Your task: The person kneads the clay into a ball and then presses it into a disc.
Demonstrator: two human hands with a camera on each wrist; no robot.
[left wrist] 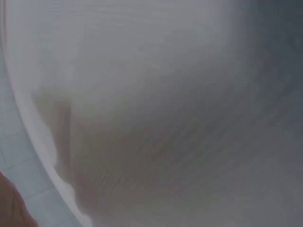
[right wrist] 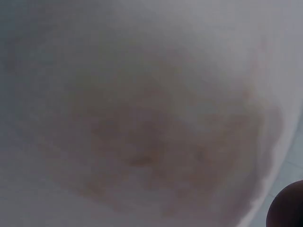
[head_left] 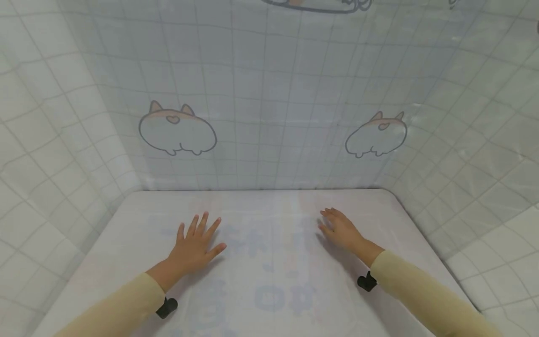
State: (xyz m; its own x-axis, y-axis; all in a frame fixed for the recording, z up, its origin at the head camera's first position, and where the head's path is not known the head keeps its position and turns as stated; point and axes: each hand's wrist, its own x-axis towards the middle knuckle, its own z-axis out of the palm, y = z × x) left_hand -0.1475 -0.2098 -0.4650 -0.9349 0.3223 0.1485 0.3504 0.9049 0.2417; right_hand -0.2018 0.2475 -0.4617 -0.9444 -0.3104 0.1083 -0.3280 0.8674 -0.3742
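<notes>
My left hand [head_left: 193, 248] is over the left half of a white tabletop [head_left: 273, 224], its fingers spread and straight, holding nothing. Toward the right side of the same surface, my right hand [head_left: 342, 230] has its fingers loosely extended, also with nothing in it. Shadows fall beneath both hands; whether the palms touch the surface I cannot tell. In the left wrist view, part of the left hand [left wrist: 13, 205] shows at the lower left corner over a blurred pale surface. A dark rounded part of the right hand [right wrist: 288, 208] appears at the lower right of the right wrist view.
White grid-patterned sheets surround the table: a back sheet [head_left: 261, 117] with dog drawings, a left sheet [head_left: 50, 140] and a right sheet [head_left: 484, 164]. Faint coloured print marks the tabletop. A small black device sits under each cuff, one left [head_left: 167, 308], one right [head_left: 367, 282].
</notes>
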